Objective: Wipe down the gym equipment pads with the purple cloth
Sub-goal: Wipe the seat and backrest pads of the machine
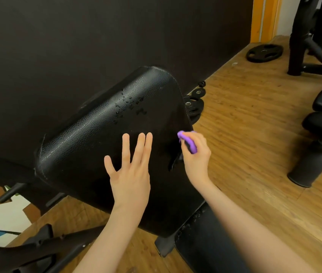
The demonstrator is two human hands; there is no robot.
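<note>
L hand flat, fingers straight; R hand curled, gripping.

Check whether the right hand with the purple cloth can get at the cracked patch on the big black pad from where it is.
Probably yes: the right hand grips the purple cloth at the pad edge, and nothing lies between it and the cracked patch.

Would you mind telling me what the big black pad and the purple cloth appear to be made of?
The black pad looks like vinyl or faux leather: pebbled grain, slight sheen, stitched seams, and cracked patches near the top. The purple cloth, bunched in the right hand, seems soft and matte, possibly microfiber; its weave is not discernible.
</note>
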